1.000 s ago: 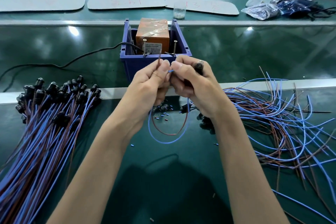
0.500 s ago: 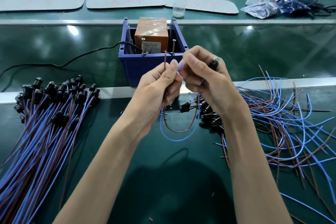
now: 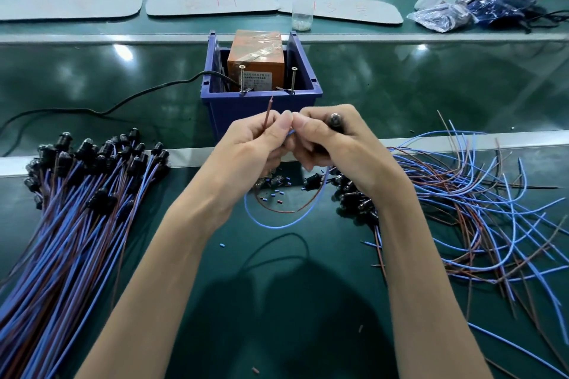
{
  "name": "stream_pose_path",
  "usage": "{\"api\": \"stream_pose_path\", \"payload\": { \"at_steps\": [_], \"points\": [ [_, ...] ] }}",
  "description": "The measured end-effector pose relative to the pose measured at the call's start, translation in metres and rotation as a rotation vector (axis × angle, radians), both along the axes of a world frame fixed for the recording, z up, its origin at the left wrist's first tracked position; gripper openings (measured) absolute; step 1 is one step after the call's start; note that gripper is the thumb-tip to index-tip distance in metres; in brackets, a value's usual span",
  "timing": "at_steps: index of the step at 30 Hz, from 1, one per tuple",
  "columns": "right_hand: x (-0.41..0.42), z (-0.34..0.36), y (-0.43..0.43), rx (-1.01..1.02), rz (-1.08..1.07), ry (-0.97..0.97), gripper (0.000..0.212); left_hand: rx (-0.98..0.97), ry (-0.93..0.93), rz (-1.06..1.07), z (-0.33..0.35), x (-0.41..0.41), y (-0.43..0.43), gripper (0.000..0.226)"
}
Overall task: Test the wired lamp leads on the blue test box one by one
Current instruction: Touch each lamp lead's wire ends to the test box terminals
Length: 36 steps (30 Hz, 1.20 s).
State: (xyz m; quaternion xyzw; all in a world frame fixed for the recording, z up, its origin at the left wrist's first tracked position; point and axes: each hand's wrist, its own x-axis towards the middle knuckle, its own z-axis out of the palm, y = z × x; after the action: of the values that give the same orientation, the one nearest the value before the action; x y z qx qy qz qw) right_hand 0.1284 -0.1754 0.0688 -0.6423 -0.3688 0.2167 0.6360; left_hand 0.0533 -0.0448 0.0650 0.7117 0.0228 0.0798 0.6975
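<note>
Two bare hands meet just in front of a blue test box [image 3: 234, 115] on a green worktable [image 3: 277, 292]. The left hand [image 3: 255, 146] pinches a brown lead [image 3: 268, 111] between thumb and fingers, its bare tip pointing up towards the box's near rim without touching it. The right hand [image 3: 334, 146] curls its fingers round a small dark lamp [image 3: 335, 118], and a blue lead [image 3: 277, 226] runs from between the two hands and hangs in a loop below them. Inside the box sits an orange unit [image 3: 255, 52], with two upright screws [image 3: 241, 78] standing at the near rim. A tidy bundle of wired lamps [image 3: 77, 209] lies on the left; a loose tangle of blue and brown leads [image 3: 477, 209] spreads on the right. A black cable [image 3: 123, 106] runs from the box off to the left.
</note>
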Motion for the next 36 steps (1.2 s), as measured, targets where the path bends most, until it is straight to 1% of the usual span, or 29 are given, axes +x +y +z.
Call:
{"api": "stream_pose_path", "payload": {
  "at_steps": [2,5,7,9,11,15,23,26,28,30,32,33,34,36],
  "points": [
    [-0.002,-0.001,0.003,0.032,0.009,0.001,0.038,-0.033,-0.024,-0.010,-0.001,0.000,0.000,0.032],
    [-0.004,-0.004,0.010,0.160,0.034,0.049,0.034,-0.187,-0.114,-0.014,-0.002,0.002,-0.003,0.031],
    [-0.004,-0.008,0.015,0.198,0.054,0.056,0.035,-0.276,-0.149,-0.004,-0.003,0.003,-0.003,0.031],
    [-0.004,-0.011,0.019,0.228,0.068,0.079,0.038,-0.324,-0.156,0.017,-0.006,0.004,-0.002,0.030],
    [-0.002,-0.015,0.021,0.258,0.086,0.106,0.040,-0.354,-0.146,0.035,-0.008,0.005,-0.001,0.025],
    [-0.001,-0.021,0.022,0.332,0.140,0.179,0.037,-0.370,-0.136,0.023,-0.009,0.006,-0.002,0.028],
    [-0.001,-0.022,0.022,0.363,0.143,0.204,0.033,-0.472,-0.114,0.015,-0.006,0.005,-0.005,0.029],
    [-0.003,-0.021,0.024,0.411,0.178,0.245,0.030,-0.449,-0.109,0.024,-0.002,0.004,-0.004,0.027],
    [-0.006,-0.021,0.025,0.465,0.205,0.299,0.033,-0.422,-0.114,0.029,0.000,0.002,-0.006,0.026],
    [-0.008,-0.020,0.026,0.534,0.203,0.372,0.037,-0.437,-0.119,0.037,0.002,0.001,-0.007,0.027],
    [-0.006,-0.017,0.025,0.550,0.138,0.391,0.033,-0.509,-0.122,0.033,0.005,0.001,-0.005,0.032],
    [-0.003,-0.015,0.023,0.497,0.071,0.343,0.030,-0.505,-0.127,0.032,0.007,0.001,-0.004,0.034],
    [-0.002,-0.013,0.021,0.410,0.007,0.265,0.028,-0.441,-0.132,0.051,0.008,0.000,-0.002,0.036],
    [-0.001,-0.010,0.019,0.266,-0.041,0.135,0.030,-0.180,-0.148,0.142,0.008,0.000,0.000,0.038]
  ]
}}
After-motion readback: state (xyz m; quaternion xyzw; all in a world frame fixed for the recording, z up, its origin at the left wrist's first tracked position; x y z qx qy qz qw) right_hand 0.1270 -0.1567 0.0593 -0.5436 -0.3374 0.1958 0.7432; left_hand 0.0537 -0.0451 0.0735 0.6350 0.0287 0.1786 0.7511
